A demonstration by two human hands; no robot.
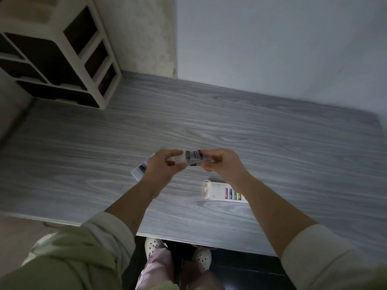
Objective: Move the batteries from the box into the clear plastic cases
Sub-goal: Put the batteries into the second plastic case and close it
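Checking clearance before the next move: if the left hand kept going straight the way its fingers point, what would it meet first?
The left hand points rightward at the clear case held between both hands, already touching it; just beyond is the right hand.

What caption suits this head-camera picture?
Both hands, left hand and right hand, hold a clear case above the battery box.

A grey wood-grain table (209, 126) spreads under the fingers. Far off to their upper left stands a cream drawer unit (62, 51) with dark drawers. Well below, white clogs (154, 245) rest on a dark floor (240, 266).
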